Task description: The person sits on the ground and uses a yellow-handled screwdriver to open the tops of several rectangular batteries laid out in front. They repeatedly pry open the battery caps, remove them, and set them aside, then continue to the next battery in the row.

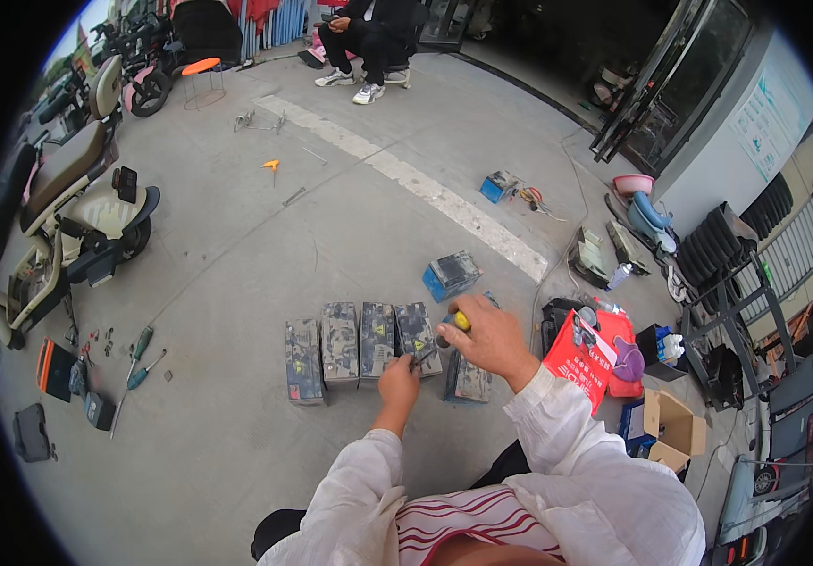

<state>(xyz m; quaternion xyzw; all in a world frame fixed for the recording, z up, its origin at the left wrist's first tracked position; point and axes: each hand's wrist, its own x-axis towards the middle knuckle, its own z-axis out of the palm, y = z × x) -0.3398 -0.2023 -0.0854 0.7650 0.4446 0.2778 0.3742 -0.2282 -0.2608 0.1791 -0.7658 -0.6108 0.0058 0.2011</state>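
Right hand [491, 338] holds screwdriver [463, 322]; left hand [398, 382] narrow near tip, contents unclear; blue battery [453, 275] beyond, 12 o'clock.

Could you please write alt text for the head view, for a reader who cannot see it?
A person holds a yellow-ended screwdriver-like tool in the right grip, the left grip by its shaft, over a row of dusty battery-like blocks on concrete. A cream scooter stands at left; another person sits near a dark doorway.
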